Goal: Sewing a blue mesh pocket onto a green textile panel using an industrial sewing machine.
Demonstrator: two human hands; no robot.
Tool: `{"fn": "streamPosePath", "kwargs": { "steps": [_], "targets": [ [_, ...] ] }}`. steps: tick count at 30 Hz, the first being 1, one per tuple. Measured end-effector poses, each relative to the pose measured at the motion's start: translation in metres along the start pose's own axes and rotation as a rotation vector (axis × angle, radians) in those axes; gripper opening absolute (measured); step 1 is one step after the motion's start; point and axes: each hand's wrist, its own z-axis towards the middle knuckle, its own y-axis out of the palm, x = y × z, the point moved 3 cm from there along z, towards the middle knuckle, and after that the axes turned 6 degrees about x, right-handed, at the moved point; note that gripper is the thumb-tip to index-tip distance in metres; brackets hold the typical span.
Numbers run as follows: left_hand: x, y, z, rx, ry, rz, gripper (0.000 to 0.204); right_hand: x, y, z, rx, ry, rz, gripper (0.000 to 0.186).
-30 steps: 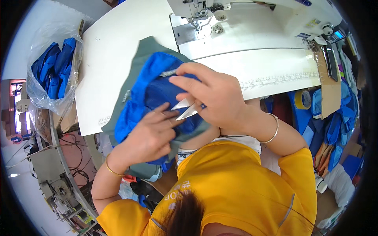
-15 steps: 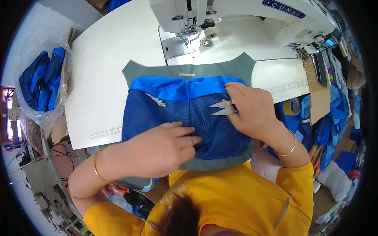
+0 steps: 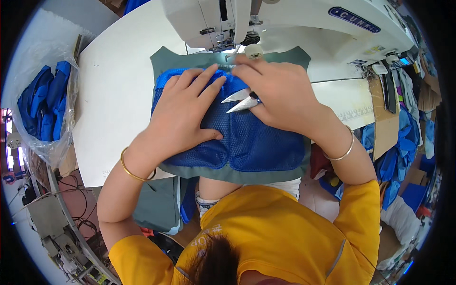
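Note:
A grey-green fabric panel (image 3: pixel 185 59) lies on the white sewing table, its far edge by the needle area of a white sewing machine (image 3: pixel 294 28). On top of it sits a dark blue mesh pocket piece (image 3: pixel 270 147) with a bright blue upper band (image 3: pixel 164 77) and a seam down its middle. My left hand (image 3: pixel 183 111) presses flat on the mesh, fingers spread, their tips on the band near the centre seam. In my right hand (image 3: pixel 285 95) are small scissors (image 3: pixel 240 100), blades apart and pointing left over the mesh. My right fingertips touch the band's middle, close below the presser foot.
A clear plastic bag (image 3: pixel 47 104) of blue pieces hangs at the left. At the right are a cardboard strip (image 3: pixel 385 128), a dark phone-like object (image 3: pixel 389 92) and heaped blue fabric (image 3: pixel 401 156). A grey-green piece (image 3: pixel 154 204) hangs below the table's near edge.
The panel with its mesh pocket has slid away from me toward the needle. My left hand has moved up onto the band, and my right hand, with the scissors, has shifted left to the middle.

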Motion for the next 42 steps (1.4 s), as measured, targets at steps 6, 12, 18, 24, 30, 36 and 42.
{"fn": "streamPosePath", "kwargs": {
  "steps": [6,12,18,24,30,36,42],
  "targets": [
    [-0.001,0.011,0.006,-0.32,-0.09,0.011,0.073,0.007,0.001,-0.009,-0.229,-0.024,0.115,0.043],
    [0.01,0.026,-0.007,-0.118,0.092,0.157,0.065,0.01,0.0,-0.01,-0.247,0.098,0.157,0.039],
    [-0.009,0.019,0.005,-0.124,0.017,0.041,0.069,0.018,0.004,0.005,-0.256,0.094,0.155,0.035],
    [-0.019,0.014,0.013,-0.184,0.022,0.093,0.071,0.027,0.004,0.016,-0.309,0.103,0.109,0.025],
    [-0.033,0.013,0.028,-0.152,0.079,0.133,0.066,0.037,0.012,0.019,-0.27,0.15,-0.086,0.02],
    [-0.057,0.01,0.042,-0.244,-0.011,0.088,0.059,0.046,0.011,0.021,-0.08,0.166,-0.05,0.015],
    [-0.036,0.013,0.029,-0.066,0.105,0.122,0.057,0.027,-0.005,0.001,-0.232,0.133,-0.156,0.037]
  ]
}}
